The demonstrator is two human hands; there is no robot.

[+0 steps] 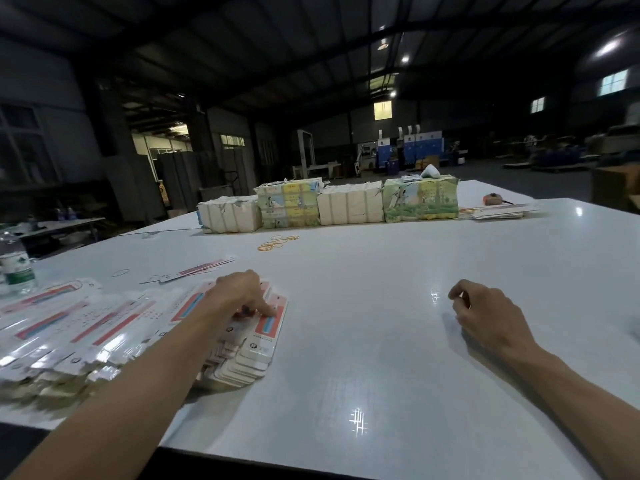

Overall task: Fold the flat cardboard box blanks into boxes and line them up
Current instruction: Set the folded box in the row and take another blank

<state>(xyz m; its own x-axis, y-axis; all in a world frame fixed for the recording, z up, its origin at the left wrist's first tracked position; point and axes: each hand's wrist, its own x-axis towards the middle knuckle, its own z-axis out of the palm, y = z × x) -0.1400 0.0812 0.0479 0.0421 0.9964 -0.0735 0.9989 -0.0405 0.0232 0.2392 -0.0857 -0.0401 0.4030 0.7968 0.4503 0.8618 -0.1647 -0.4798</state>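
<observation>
Lower left of the frame, head view: fanned stack of flat blanks (pixel 104 323), glossy white card with red-blue stripes and rounded tabs, on a smooth white table (pixel 381 341). I log the left hand (pixel 239 292) on the rightmost blank, index finger pressing it; I cannot tell whether it pinches. Centre right: right hand (pixel 485 313), fingers loosely curled, holding nothing. Far centre: blocky paper-wrapped bundles (pixel 329 206).

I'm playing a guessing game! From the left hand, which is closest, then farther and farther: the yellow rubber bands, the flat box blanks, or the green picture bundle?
1. Flat box blanks: right under the left hand, touching.
2. Yellow rubber bands: mid-table, beyond the hand.
3. Green picture bundle: far side, to the right.
</observation>
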